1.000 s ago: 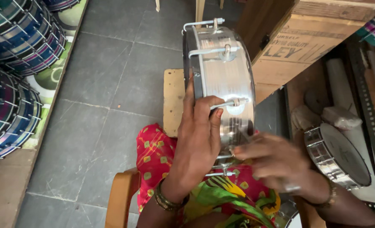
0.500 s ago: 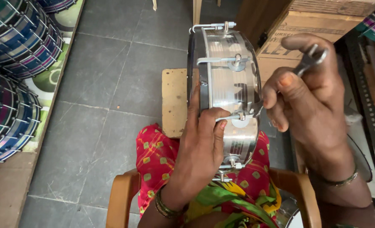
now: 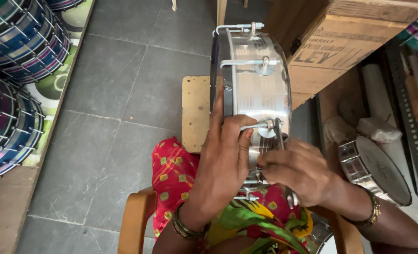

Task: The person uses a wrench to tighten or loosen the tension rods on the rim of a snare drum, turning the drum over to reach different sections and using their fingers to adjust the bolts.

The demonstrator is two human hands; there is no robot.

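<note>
A shiny metal drum shell [image 3: 258,84] stands on edge on my lap, with chrome tension rods across its side. My left hand [image 3: 223,160] grips the drum's near rim, its fingers wrapped over one tension rod [image 3: 256,125]. My right hand [image 3: 298,171] holds a small metal spanner [image 3: 280,134] set on the rod's nut at the right side of the shell. The spanner's lower end pokes out below my palm.
Stacked blue and purple drums [image 3: 16,56] line the left side. A small wooden board [image 3: 196,110] lies on the grey tiled floor. A cardboard box [image 3: 341,47] stands at the upper right, and a small silver drum [image 3: 376,169] lies at the right. I sit on a wooden chair [image 3: 133,221].
My right hand, raised with the spanner half a second ago, has come down onto the tension rod's nut. The left hand stays on the drum.
</note>
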